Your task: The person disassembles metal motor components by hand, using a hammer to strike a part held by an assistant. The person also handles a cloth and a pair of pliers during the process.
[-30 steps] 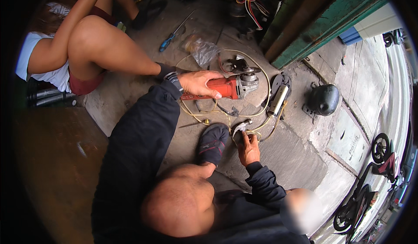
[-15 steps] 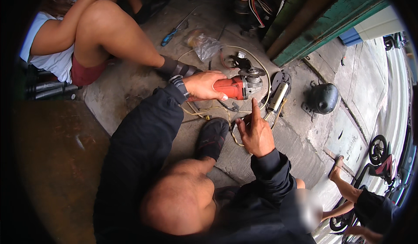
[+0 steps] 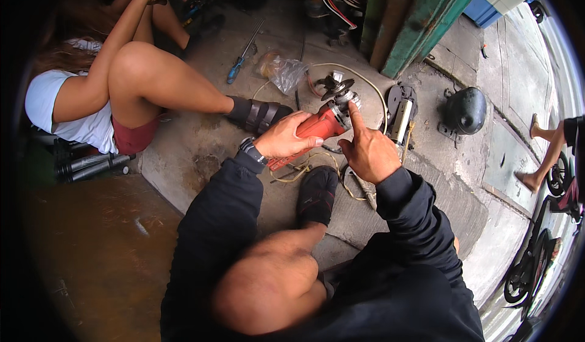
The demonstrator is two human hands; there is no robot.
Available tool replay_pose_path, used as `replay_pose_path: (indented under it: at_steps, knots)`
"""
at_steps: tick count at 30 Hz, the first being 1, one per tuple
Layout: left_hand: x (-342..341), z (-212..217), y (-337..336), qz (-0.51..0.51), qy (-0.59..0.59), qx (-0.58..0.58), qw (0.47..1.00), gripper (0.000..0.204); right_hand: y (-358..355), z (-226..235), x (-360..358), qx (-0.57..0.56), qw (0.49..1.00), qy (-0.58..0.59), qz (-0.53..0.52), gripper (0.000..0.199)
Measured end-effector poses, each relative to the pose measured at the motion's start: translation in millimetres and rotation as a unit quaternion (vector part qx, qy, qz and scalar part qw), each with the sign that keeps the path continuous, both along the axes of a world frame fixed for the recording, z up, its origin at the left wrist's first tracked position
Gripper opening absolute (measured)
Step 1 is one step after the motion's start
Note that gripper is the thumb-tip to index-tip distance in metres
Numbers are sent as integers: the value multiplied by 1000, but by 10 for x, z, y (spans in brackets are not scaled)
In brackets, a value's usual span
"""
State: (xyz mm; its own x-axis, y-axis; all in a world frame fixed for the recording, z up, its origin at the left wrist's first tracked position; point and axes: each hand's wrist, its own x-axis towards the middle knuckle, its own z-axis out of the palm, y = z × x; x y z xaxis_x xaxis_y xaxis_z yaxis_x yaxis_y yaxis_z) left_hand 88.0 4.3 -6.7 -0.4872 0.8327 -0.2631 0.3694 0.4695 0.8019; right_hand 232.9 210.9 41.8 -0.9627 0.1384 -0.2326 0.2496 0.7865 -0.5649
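Gripping red angle grinder, left hand, right hand touching its head

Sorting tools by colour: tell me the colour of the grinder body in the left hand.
Red-orange, with a grey metal head; the head view shows the grinder gripped by the left hand.

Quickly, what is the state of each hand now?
Left hand: closed around the red angle grinder.
Right hand: holds nothing; index finger touches the grinder head.
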Motion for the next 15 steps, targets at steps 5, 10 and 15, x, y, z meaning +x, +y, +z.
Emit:
replay_pose_path:
  at_steps: [5, 10, 15]
  knots:
    - [95, -167, -208, 39, -55, 45, 997, 76, -159, -183, 52, 10, 998, 45, 36, 88]
    - [267, -421, -499, 119, -152, 67, 979, 79, -367, -335, 84, 26, 995, 63, 72, 88]
    - [377, -723, -724, 111, -202, 29, 973, 83, -520, -561, 209, 13, 993, 63, 97, 87]
